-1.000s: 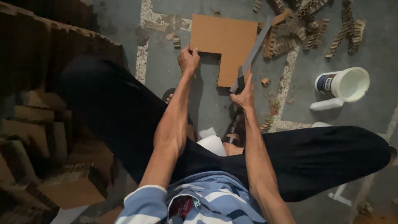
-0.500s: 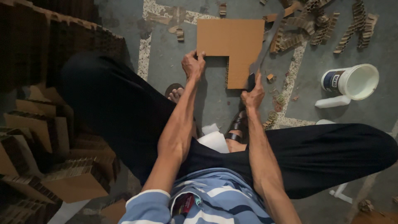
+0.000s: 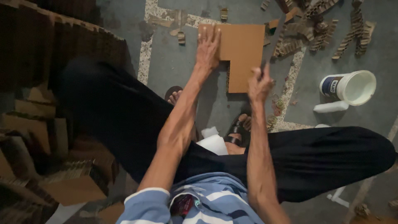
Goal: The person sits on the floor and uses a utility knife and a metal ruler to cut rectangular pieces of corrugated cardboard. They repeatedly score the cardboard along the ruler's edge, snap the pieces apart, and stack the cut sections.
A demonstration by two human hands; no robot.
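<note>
An L-shaped piece of brown cardboard [image 3: 242, 49] lies flat on the grey floor in front of me. My left hand [image 3: 208, 46] rests palm-down on its left part, fingers spread, pressing it to the floor. My right hand [image 3: 260, 85] is closed around the handle of a long knife [image 3: 274, 37], whose blade runs up along the cardboard's right edge. My legs in dark trousers spread to both sides, and my sandalled feet show below the cardboard.
Corrugated cardboard scraps [image 3: 319, 29] litter the floor at the upper right. A white bucket [image 3: 350, 86] lies on its side at the right, a white tube [image 3: 330, 107] beside it. Stacks of cardboard [image 3: 49, 137] rise on the left.
My left hand slid from the cardboard's lower-left edge up onto its surface and spread flat. My right hand with the knife stayed at the right edge. The view shifted slightly.
</note>
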